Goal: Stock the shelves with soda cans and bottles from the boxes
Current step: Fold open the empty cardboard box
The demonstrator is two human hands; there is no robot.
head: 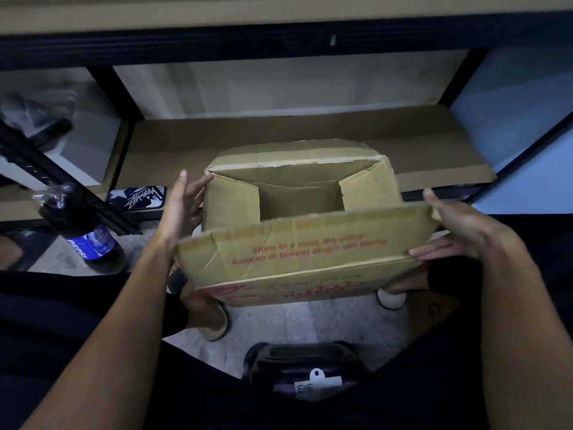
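A brown cardboard box with red print stands open in front of me, its flaps up and its inside showing only bare cardboard. My left hand lies flat against the box's left wall with straight fingers. My right hand grips the right end of the near flap, thumb over its top edge and fingers under it. A dark Pepsi bottle with a blue label stands on the floor at the left, apart from both hands. The low shelf behind the box has a cardboard lining.
A black shelf upright slants past the bottle at the left. A dark printed item lies at the shelf's front edge. My feet in light shoes stand under the box. A black pouch hangs at my waist.
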